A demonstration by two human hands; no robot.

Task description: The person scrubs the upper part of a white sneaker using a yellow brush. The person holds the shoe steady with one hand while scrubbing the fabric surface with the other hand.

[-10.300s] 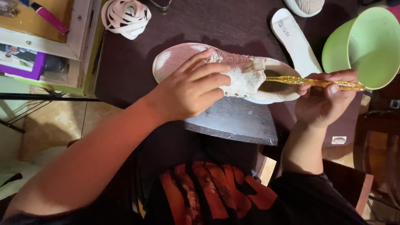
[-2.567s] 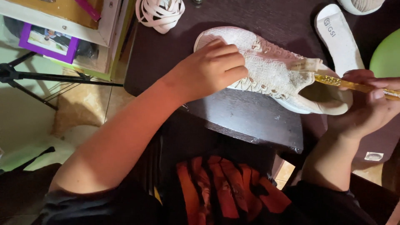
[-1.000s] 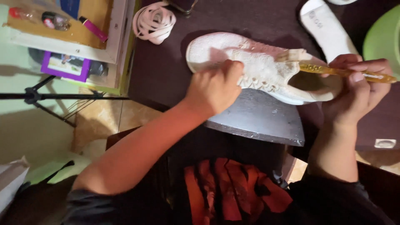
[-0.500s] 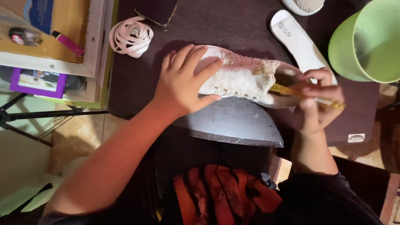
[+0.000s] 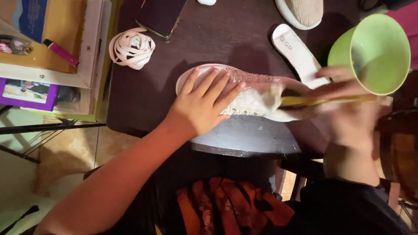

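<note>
A pale pink and white sneaker (image 5: pixel 257 93) lies on its side on the dark table (image 5: pixel 226 39). My left hand (image 5: pixel 204 102) presses flat on its toe half, fingers spread. My right hand (image 5: pixel 348 109), blurred by motion, grips a yellow-handled brush (image 5: pixel 313 101) whose soapy head rests on the shoe's heel part. Foam covers the shoe's middle.
A green plastic bowl (image 5: pixel 374 52) stands at the right. A white insole (image 5: pixel 298 54) lies behind the shoe, a second shoe (image 5: pixel 302 11) at the top. Coiled white laces (image 5: pixel 131 48) and a dark phone (image 5: pixel 162 15) lie at the left, beside a wooden board (image 5: pixel 52 39) with a pink marker (image 5: pixel 61 52).
The view has swung back and forth. My left hand has flattened on the shoe, and my right hand with the brush has kept moving over the heel end.
</note>
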